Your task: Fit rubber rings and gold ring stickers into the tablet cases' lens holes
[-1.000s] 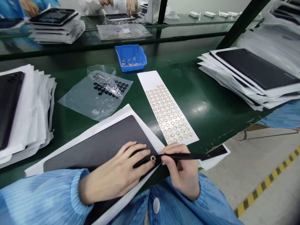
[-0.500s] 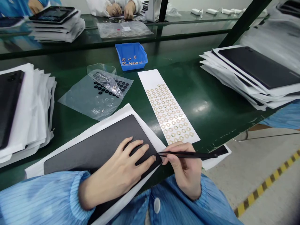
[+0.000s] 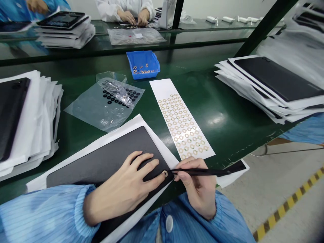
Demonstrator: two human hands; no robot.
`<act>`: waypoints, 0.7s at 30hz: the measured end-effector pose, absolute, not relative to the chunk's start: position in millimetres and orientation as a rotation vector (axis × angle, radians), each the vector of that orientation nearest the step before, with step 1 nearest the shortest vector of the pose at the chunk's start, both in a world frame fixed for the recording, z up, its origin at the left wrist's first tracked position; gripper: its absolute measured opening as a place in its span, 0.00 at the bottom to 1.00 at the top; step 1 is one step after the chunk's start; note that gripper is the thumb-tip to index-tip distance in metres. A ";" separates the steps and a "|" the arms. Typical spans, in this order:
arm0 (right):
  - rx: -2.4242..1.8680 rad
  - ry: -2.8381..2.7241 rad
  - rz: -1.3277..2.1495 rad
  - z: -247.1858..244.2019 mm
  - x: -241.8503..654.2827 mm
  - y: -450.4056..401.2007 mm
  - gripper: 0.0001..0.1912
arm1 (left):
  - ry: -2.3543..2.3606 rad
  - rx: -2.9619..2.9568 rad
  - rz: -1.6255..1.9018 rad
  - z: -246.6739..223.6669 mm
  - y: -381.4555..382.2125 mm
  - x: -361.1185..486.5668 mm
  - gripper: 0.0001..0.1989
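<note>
A black tablet-like panel [image 3: 101, 158] lies on white wrapping sheet [image 3: 141, 121] in front of me. My left hand [image 3: 131, 185] rests flat on the panel with its fingers spread; the index fingertip touches a small pale ring [image 3: 165, 173] at the panel's right corner. My right hand [image 3: 197, 185] pinches black tweezers [image 3: 202, 171], whose tips are beside the ring. Beyond them, a white strip [image 3: 160, 86] carries rows of pale rings. To its left, a clear plastic bag or film [image 3: 86, 106] bears black rings.
A blue bin [image 3: 143, 76] with small rings stands behind. Wrapped panels are stacked at the left [image 3: 45, 118] and right [image 3: 275, 79]. Two other people's hands show across the glass shelf [image 3: 202, 35]. A dark panel corner [image 3: 239, 167] lies beyond my right hand.
The pale ring at the panel's corner now shows beside my left index fingertip, which has drawn back slightly. The tweezers remain at that corner. The whole view has shifted slightly.
</note>
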State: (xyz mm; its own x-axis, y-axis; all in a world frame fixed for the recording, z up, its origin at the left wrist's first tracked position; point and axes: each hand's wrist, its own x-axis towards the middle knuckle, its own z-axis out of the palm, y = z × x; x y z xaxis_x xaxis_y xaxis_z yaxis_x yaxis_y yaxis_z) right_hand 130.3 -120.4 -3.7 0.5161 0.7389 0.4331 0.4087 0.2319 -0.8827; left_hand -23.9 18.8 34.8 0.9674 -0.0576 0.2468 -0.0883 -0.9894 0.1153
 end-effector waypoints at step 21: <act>-1.184 -1.073 0.491 9.9 135.7 -126.7 0.07 | -0.035 2.896 0.420 28.0 18.0 -25.1 0.14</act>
State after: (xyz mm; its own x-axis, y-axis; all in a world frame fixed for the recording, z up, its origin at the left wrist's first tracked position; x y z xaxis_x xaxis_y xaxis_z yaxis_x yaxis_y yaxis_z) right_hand 135.7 -126.7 9.9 0.4518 0.7927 0.4093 0.2080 0.3526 -0.9124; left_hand -25.1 18.0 28.0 0.9590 0.0075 0.2833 -0.0539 -0.9766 0.2083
